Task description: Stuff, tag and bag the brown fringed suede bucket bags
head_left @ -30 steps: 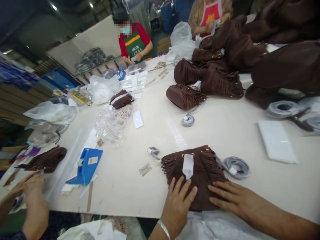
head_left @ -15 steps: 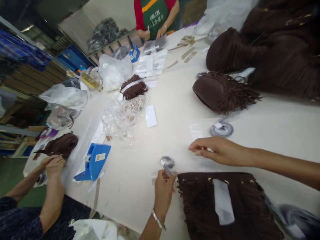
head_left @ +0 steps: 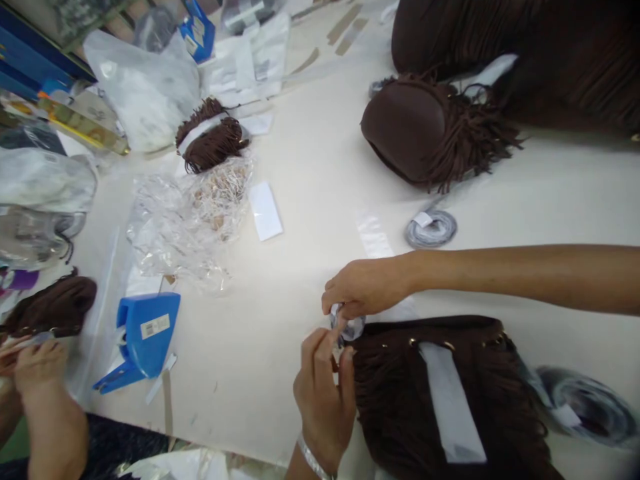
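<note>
a small grey coil wrapped in clear plastic is worked by two bare hands above a broad white table. the coil is pinched at its pale tag by the bent thumb and fingers of the right hand, which is stretched in from the side. from below, it is met by the left hand, its wrist circled by a silver-coloured bangle; the left thumb and forefinger are brought near each other at the coil's edge, but whether anything is gripped between them cannot be told. just beside the hands, a dark brown fringed bag with gold-coloured eyelets is laid flat, the coil being placed at its upper left corner. a long white paper strip is draped down the bag's front, and a larger grey plastic-wrapped coil is set at its right side. beyond the right forearm, another grey coil with a white tag is seen near a rounded brown fringed bag tipped on its side. across the table, a blue tape dispenser and a crumpled heap of clear plastic are spread, while at far left a dark brown bundle is handled by a co-worker's hands.
</note>
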Tool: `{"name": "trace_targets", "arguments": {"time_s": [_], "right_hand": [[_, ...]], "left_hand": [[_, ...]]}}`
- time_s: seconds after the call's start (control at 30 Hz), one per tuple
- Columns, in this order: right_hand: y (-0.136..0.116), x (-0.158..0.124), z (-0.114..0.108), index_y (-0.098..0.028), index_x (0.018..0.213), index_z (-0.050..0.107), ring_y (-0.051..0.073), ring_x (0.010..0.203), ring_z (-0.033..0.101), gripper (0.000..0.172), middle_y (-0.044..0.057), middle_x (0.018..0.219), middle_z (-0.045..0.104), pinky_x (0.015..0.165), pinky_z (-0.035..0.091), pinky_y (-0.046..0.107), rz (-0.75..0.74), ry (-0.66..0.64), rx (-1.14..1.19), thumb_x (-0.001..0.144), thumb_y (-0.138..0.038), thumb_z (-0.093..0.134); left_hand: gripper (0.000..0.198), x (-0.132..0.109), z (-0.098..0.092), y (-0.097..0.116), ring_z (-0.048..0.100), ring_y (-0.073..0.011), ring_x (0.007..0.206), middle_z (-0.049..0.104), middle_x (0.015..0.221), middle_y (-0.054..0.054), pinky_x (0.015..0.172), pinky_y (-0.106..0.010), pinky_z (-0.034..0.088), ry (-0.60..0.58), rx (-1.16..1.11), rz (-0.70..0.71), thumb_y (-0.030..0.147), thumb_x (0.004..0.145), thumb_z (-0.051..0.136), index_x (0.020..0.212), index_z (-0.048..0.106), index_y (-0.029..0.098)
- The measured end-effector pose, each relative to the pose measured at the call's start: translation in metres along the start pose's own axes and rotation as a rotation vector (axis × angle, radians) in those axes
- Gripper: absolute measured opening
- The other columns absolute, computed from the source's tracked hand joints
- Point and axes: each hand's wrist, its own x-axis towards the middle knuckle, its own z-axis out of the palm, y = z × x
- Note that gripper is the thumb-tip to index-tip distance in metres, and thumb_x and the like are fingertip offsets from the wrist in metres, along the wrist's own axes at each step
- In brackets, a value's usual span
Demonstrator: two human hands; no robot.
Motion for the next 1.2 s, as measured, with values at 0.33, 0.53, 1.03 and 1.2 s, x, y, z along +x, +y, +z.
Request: {"name": "trace_targets", "arguments": {"time_s": [0.33, 0.53, 1.03, 1.2], "right_hand": [[0.022, -0.03, 0.024, -0.017, 0.122, 0.061, 0.02, 0.095, 0.062, 0.029, 0.01, 0.111, 0.065, 0.08, 0.044, 0.028, 0.057, 0.067, 0.097, 0.095, -0.024, 0.051], [0.009, -0.043, 0.026, -0.015, 0.117, 0.055, 0.016, 0.074, 0.058, 0.027, 0.005, 0.087, 0.067, 0.068, 0.04, 0.024, 0.111, 0.136, 0.132, 0.092, -0.025, 0.055], [0.013, -0.056, 0.065, -0.017, 0.093, 0.074, 0.013, 0.07, 0.058, 0.032, -0.004, 0.078, 0.069, 0.065, 0.042, 0.021, 0.104, -0.191, 0.574, 0.076, -0.003, 0.052], [0.028, -0.039, 0.08, -0.015, 0.094, 0.075, 0.013, 0.072, 0.06, 0.027, -0.006, 0.076, 0.068, 0.063, 0.043, 0.02, 0.178, -0.411, 0.593, 0.075, -0.005, 0.058]], "left_hand": [[0.03, 0.016, 0.011, 0.012, 0.069, -0.0225, 0.092, 0.067, 0.114, -0.011, 0.072, -0.033, 0.058, -0.346, 0.16, 0.253, 0.03, 0.096, 0.049, 0.124, 0.05, 0.019], [0.03, 0.023, 0.0, 0.008, 0.065, -0.0179, 0.085, 0.065, 0.101, -0.006, 0.071, -0.029, 0.055, -0.474, -0.044, 0.182, 0.032, 0.094, 0.052, 0.123, 0.053, 0.023], [0.011, 0.026, -0.001, 0.009, 0.06, -0.0163, 0.09, 0.06, 0.095, -0.004, 0.075, -0.026, 0.048, -0.441, -0.3, 0.08, 0.018, 0.092, 0.051, 0.094, 0.061, 0.021], [0.013, 0.015, 0.026, 0.004, 0.058, -0.0199, 0.101, 0.06, 0.105, -0.008, 0.087, -0.033, 0.047, -0.299, -0.197, 0.149, 0.016, 0.092, 0.048, 0.1, 0.058, 0.019]]}}
